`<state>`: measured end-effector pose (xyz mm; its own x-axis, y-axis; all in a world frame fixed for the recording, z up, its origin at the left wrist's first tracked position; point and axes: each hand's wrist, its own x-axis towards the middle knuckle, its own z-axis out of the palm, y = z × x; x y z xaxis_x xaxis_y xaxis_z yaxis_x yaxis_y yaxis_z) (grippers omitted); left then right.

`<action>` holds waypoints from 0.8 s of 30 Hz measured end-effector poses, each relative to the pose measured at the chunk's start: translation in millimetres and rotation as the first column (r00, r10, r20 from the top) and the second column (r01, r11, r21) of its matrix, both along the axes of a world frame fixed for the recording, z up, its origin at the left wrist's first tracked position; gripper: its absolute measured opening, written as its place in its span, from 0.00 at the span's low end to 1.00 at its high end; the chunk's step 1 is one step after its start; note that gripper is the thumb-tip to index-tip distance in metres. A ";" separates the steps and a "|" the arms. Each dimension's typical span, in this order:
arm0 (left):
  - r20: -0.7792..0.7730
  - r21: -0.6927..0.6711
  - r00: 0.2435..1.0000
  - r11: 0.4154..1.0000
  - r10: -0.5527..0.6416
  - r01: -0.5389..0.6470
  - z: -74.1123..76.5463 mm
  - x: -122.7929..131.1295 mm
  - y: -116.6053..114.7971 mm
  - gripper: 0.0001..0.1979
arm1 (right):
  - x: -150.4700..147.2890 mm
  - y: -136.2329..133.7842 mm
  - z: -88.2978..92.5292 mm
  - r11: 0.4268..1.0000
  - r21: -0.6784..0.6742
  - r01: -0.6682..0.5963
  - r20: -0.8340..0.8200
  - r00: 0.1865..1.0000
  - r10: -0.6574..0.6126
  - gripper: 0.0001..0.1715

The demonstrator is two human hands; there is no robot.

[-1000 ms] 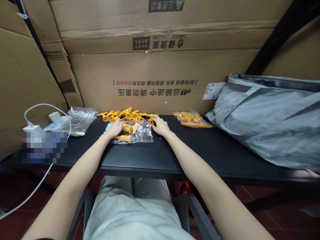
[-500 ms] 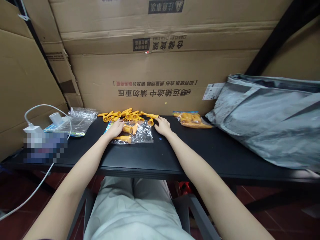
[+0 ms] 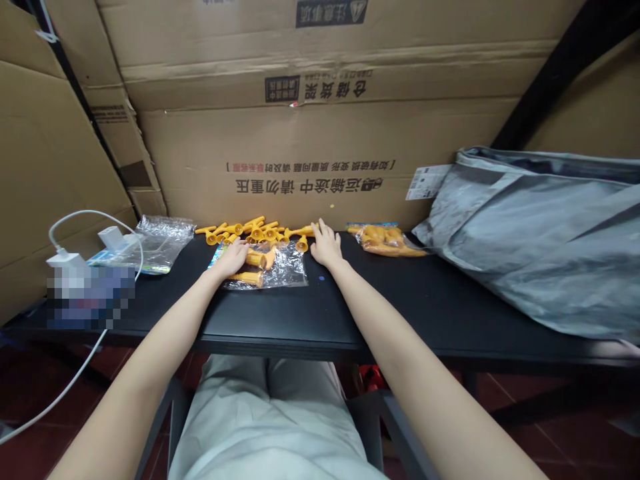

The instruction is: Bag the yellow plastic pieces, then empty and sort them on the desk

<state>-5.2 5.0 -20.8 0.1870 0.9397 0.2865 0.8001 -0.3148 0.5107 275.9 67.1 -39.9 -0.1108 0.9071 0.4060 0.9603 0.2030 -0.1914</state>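
A clear plastic bag [image 3: 280, 268] with a few yellow plastic pieces inside lies on the black table [image 3: 400, 293]. My left hand [image 3: 231, 259] rests on the bag's left end, fingers curled over a yellow piece at its mouth. Behind the bag lies a loose pile of yellow plastic pieces [image 3: 250, 231] along the cardboard wall. My right hand [image 3: 326, 244] lies flat with fingers stretched out, its fingertips touching the right end of that pile, next to a yellow piece [image 3: 301, 244].
A filled bag of yellow pieces [image 3: 385, 240] lies right of my right hand. A large grey bag [image 3: 540, 233] covers the table's right side. Empty clear bags [image 3: 160, 241], a white charger [image 3: 113, 235] and its cable [image 3: 70, 373] sit at the left. Cardboard boxes [image 3: 310, 133] stand behind.
My right hand has slid away from the bag's right edge, moving back and slightly right to the end of the loose pile. My left hand has stayed on the bag.
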 end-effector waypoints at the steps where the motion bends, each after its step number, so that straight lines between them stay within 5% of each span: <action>1: 0.002 -0.004 1.000 1.000 0.004 -0.004 0.0 0.3 0.1 0.23 | -0.1 2.7 0.0 1.000 0.026 0.001 0.006 1.000 -0.001 0.38; 13: 0.010 -0.023 1.000 1.000 0.020 -0.020 -3.3 1.1 4.3 0.22 | 1.9 28.1 -0.7 1.000 -0.002 -0.013 0.056 0.998 0.013 0.22; 18: 0.020 -0.013 1.000 1.000 0.024 -0.024 -4.9 0.8 5.0 0.23 | 13.9 24.1 7.7 0.993 0.096 -0.063 -0.183 0.980 0.080 0.19; 24: 0.030 -0.018 0.999 0.999 0.031 -0.030 -5.8 1.0 5.6 0.22 | 23.0 9.5 33.1 0.948 0.292 0.127 -0.502 0.864 0.039 0.21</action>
<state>-4.2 10.6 -26.6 0.1495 0.9496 0.2755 0.7930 -0.2816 0.5402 298.9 76.6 -6.8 0.2172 0.7276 0.6508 0.7623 0.2900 -0.5786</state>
